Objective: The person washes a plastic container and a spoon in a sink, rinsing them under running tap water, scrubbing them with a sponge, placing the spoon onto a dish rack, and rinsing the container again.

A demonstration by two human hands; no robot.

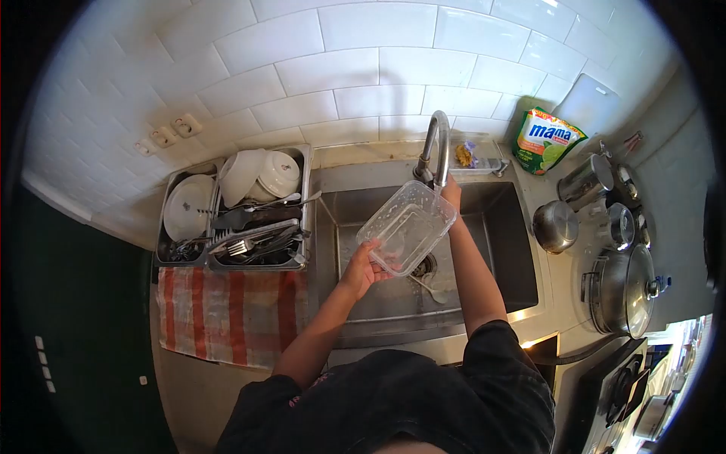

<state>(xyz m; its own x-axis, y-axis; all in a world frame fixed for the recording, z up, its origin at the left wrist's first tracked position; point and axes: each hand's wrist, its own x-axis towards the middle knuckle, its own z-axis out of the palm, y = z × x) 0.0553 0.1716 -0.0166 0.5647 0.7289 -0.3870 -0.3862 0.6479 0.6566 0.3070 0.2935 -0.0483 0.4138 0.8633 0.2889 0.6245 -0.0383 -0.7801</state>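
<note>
Over the sink, my left hand (364,271) grips the near left edge of a clear plastic food container (404,227). The container is tilted, with its inside facing up and water drops on its walls. My right hand (452,194) is at the container's far right corner, close beside the metal faucet (434,147). Its fingers are hidden, so I cannot tell whether they hold the container or touch the faucet. Water seems to run from the spout into the container. Below, a light-coloured spoon (429,290) lies in the steel sink (491,265) near the drain.
Left of the sink, a dish rack (306,253) holds bowls, plates and cutlery above a striped cloth (227,314). A green soap pouch (546,142) and a sponge (465,154) stand behind. Pots, including a large lidded one (624,291), line the right counter beside a stove (616,393).
</note>
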